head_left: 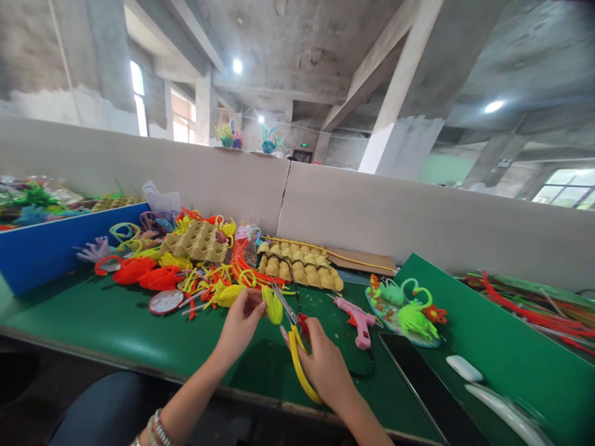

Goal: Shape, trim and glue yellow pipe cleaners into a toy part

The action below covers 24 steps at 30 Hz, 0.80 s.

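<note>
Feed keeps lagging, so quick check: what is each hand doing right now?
Left hand: closed, pinching a yellow fuzzy piece.
Right hand: closed on yellow-handled scissors, blades at that piece.

Bright, even workshop light, strongly wide-angle view
Ceiling lamps [237, 65] and blown-out windows [137, 98] light the green desk [116, 322]; soft shadows, straight lines bend at the edges, corners slightly blurred.

Egg trays [300, 266] behind scissors [297, 337], glue gun [359, 320] right of them, on table [116, 328]
</note>
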Motion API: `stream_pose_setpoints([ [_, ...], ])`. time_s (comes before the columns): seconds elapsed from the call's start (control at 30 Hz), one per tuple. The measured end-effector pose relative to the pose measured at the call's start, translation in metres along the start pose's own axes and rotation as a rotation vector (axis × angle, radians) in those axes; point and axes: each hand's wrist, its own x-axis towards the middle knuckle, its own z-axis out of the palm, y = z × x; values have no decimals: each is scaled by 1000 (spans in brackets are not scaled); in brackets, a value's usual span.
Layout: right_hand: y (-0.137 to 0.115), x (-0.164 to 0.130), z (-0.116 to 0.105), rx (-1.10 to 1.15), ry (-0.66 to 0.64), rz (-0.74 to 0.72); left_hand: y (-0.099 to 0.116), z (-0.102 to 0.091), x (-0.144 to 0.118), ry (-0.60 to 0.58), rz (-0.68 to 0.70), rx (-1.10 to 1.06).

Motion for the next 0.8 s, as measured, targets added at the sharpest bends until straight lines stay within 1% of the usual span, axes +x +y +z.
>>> stream_pose_setpoints([
  [0.17,1,0,0,-32,48,-29,0,-1,0,-5,-2,2],
  [0.4,-3,-2,-3,-38,-6,-26,2,0,-1,8,15,13],
  [0.5,-4,-2,-3,-73,-36,-35,3,0,-1,35,21,6],
  [0.67,-5,-2,-1,-120,-51,-48,5,0,-1,99,-10,-5],
  [0.8,-5,-3,-2,-122,-42,-53,6,0,0,137,20,-64],
])
